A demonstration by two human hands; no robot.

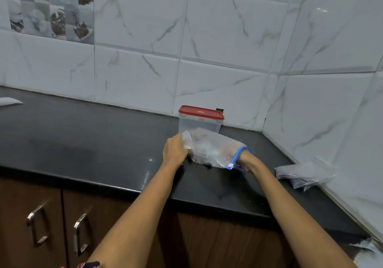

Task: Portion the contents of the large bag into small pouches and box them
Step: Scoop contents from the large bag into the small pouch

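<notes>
A clear zip bag (209, 147) with a blue zipper strip lies sideways on the black counter (93, 139). My left hand (175, 149) grips its closed bottom end. My right hand (242, 158) is pushed inside through the blue mouth up to the wrist, so its fingers show only dimly through the plastic and their pose is unclear. Just behind the bag stands a clear box with a red lid (200, 118), closed. Several small clear pouches (304, 173) with dark contents lie in a pile at the right, against the side wall.
White tiled walls close the counter at the back and on the right, forming a corner. A white sheet (10, 101) lies at the far left. Brown cabinet doors with metal handles (37, 224) sit below the counter's front edge.
</notes>
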